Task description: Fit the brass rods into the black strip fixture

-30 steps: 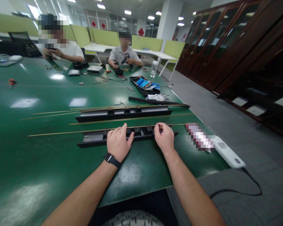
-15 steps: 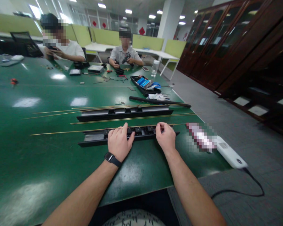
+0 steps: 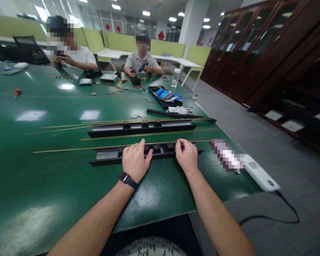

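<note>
My left hand point(image 3: 135, 160) lies over the nearer black channel point(image 3: 106, 162), fingers spread, thumb apart, beside the black blocks point(image 3: 156, 148) inside it. A thin brass rod point(image 3: 66, 150) runs along this channel and passes at the fingertips of both hands. Near the channel's right end, my right hand point(image 3: 186, 153) pinches the rod between thumb and forefinger. Behind the hands, a second black channel point(image 3: 141, 130) holds small black blocks, with more thin rods point(image 3: 106, 138) lying in front of it and along its top.
On the green table point(image 3: 56, 188), a black tray point(image 3: 165, 101) with blue packets, gloves point(image 3: 179, 110) and a black bar point(image 3: 176, 114) lie farther back. A white device point(image 3: 261, 173) with a cable sits at right. Two people sit across, holding objects.
</note>
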A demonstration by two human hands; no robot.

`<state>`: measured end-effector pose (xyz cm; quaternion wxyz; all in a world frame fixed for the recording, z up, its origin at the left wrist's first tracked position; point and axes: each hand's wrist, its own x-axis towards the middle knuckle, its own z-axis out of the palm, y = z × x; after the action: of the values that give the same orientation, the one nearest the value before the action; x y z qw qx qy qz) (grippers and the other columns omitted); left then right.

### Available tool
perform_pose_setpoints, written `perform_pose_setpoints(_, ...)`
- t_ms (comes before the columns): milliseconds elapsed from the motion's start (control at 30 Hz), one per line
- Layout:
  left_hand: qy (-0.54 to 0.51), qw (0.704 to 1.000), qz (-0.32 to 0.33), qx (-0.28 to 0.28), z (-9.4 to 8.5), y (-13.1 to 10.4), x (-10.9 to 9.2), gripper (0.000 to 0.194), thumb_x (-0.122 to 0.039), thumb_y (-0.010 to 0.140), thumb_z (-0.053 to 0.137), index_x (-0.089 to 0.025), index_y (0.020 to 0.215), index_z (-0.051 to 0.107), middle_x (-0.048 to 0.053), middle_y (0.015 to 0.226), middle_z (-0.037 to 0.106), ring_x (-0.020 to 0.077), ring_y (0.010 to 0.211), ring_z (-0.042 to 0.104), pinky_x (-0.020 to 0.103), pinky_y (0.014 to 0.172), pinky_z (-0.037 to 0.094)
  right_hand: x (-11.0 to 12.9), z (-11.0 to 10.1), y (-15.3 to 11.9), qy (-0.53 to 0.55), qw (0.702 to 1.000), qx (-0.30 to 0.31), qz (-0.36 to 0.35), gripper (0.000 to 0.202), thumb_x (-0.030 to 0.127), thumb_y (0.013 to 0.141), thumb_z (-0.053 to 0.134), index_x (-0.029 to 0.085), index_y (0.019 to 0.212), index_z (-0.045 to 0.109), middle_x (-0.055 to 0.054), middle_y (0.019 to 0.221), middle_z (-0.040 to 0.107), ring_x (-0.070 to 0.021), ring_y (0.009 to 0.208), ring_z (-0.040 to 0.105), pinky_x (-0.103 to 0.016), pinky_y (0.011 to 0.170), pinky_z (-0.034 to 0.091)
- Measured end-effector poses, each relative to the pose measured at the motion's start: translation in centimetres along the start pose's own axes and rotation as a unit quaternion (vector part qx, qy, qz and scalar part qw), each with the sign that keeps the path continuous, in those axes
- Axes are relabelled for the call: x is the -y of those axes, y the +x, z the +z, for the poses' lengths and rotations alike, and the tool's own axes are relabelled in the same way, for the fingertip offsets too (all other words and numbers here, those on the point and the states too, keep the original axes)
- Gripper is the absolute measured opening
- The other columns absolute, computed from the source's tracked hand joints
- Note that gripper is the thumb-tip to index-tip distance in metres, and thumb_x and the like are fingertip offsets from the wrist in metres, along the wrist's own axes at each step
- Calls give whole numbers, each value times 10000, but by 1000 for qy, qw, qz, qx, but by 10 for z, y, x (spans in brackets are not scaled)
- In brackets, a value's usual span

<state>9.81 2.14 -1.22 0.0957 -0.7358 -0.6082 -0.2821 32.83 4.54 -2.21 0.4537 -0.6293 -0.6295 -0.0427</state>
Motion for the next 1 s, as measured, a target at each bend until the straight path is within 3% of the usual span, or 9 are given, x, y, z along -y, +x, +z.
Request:
perform_pose_setpoints(267, -15, 1000, -3, 4, 0, 0, 0, 553, -485, 1046, 458, -101, 1412, 615, 191, 1140, 780, 340, 1117, 702, 481, 979, 436, -1, 0, 1, 9, 1000, -5, 30, 299, 377, 988, 534, 190, 1072, 751, -90, 900, 785, -251, 864, 713, -390, 888, 534)
perform_pose_setpoints(367, -18, 1000, -3, 4, 0, 0, 0, 553, -485, 1047, 454, -102, 1411, 616, 190, 1138, 780, 339, 1126, 701, 480, 983, 434, -3, 0, 2, 0, 999, -12, 42, 283, 375, 984, 529, 194, 1015, 744, -86, 866, 775, -249, 850, 704, -377, 864, 528)
perform_pose_setpoints(700, -12, 1000, -1, 4, 1, -1, 1, 559, -487, 1050, 458, -90, 1411, 616, 186, 1141, 775, 339, 1115, 700, 475, 981, 428, 0, 0, 1, -3, 1000, 1, 15, 275, 366, 991, 521, 198, 972, 738, -74, 843, 760, -239, 821, 688, -364, 848, 514)
perform_pose_setpoints(1000, -11, 1000, -1, 6, 0, 0, 1, 560, -486, 1052, 451, -91, 1415, 612, 191, 1142, 776, 338, 1125, 700, 474, 979, 431, -2, -1, 2, 1, 999, -14, 31, 300, 385, 993, 522, 194, 1020, 752, -88, 873, 772, -252, 848, 700, -380, 874, 522)
